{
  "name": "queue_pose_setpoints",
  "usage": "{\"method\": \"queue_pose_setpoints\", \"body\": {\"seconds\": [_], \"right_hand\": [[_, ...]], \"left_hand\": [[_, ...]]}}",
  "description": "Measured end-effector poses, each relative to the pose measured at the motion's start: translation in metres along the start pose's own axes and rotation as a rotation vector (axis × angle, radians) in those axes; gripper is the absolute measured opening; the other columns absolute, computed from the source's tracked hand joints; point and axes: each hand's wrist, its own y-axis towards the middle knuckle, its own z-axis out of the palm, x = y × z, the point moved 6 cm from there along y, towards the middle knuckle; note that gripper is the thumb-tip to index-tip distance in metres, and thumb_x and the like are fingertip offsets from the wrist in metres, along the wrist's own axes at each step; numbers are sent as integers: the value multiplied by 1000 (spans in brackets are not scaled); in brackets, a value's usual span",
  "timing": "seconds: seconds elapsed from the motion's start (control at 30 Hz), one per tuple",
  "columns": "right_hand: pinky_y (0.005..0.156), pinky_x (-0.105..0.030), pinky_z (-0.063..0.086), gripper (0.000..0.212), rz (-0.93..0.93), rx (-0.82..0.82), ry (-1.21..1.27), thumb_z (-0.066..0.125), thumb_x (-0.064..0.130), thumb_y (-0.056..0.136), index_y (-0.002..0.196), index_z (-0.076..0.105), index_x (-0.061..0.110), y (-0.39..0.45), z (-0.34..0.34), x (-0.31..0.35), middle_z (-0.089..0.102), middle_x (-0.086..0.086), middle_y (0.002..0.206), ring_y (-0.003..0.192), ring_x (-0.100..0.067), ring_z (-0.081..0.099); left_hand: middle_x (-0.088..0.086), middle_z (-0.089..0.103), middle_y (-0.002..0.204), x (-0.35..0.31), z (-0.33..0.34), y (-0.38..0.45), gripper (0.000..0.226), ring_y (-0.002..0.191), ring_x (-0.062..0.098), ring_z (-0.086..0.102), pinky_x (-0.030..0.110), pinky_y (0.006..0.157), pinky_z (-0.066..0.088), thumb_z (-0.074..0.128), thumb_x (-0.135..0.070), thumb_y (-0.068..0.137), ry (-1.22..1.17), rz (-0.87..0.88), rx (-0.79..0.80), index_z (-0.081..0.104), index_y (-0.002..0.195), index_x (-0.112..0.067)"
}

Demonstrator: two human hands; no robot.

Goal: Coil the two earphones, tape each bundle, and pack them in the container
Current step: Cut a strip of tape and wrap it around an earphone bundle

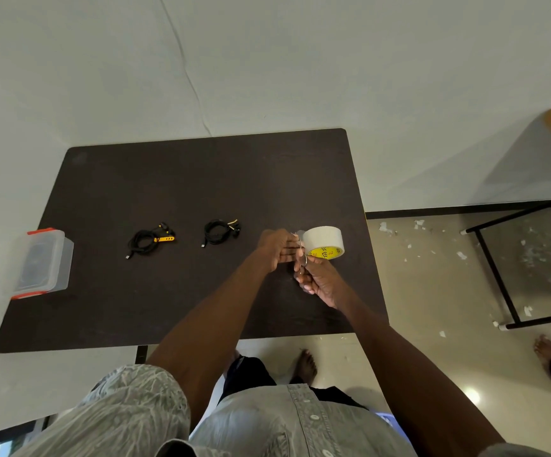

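Two coiled black earphone bundles lie on the dark table (pixel 181 179): one with yellow parts (pixel 150 240) at centre left, another (pixel 219 231) to its right. A clear container with red clips (pixel 41 262) stands at the table's left edge, lid on. At the right stands a white tape roll with a yellow core (pixel 325 242). My left hand (pixel 275 250) reaches to the roll and pinches the tape's free end beside it. Just below the roll, my right hand (pixel 318 280) grips small metal scissors (pixel 302 255), blades up at the tape.
The table's right edge runs just past the tape roll. A black metal frame (pixel 498 278) stands on the littered floor to the right. Another person's foot (pixel 546 349) shows at far right. My own foot (pixel 305 364) is under the table's front edge.
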Motion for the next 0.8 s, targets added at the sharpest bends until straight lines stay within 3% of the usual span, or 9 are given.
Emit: {"method": "queue_pose_setpoints", "body": {"seconds": [0.43, 0.67, 0.8], "right_hand": [[39, -21, 27, 26, 28, -46, -71, 58, 29, 97, 75, 58, 13, 0, -7, 4, 50, -5, 60, 41, -9, 36], [39, -22, 27, 37, -34, -62, -71, 75, 45, 78, 83, 61, 11, 1, -8, 5, 50, -3, 59, 45, -11, 36], [39, -22, 27, 28, -74, -83, -31, 71, 32, 87, 94, 62, 6, 0, -6, 6, 50, -3, 58, 46, -12, 37]], "left_hand": [[12, 67, 78, -1, 0, 4, 18, 71, 21, 65, 32, 70, 55, 51, -7, 93, 13, 22, -22, 62, 79, -1], [14, 68, 80, -1, -2, 9, 16, 70, 23, 67, 29, 59, 56, 52, -7, 93, 27, 44, -14, 63, 86, 3], [14, 68, 79, 0, -4, 11, 21, 71, 24, 68, 28, 59, 56, 48, -6, 95, 31, 49, -26, 62, 80, 1]]}}
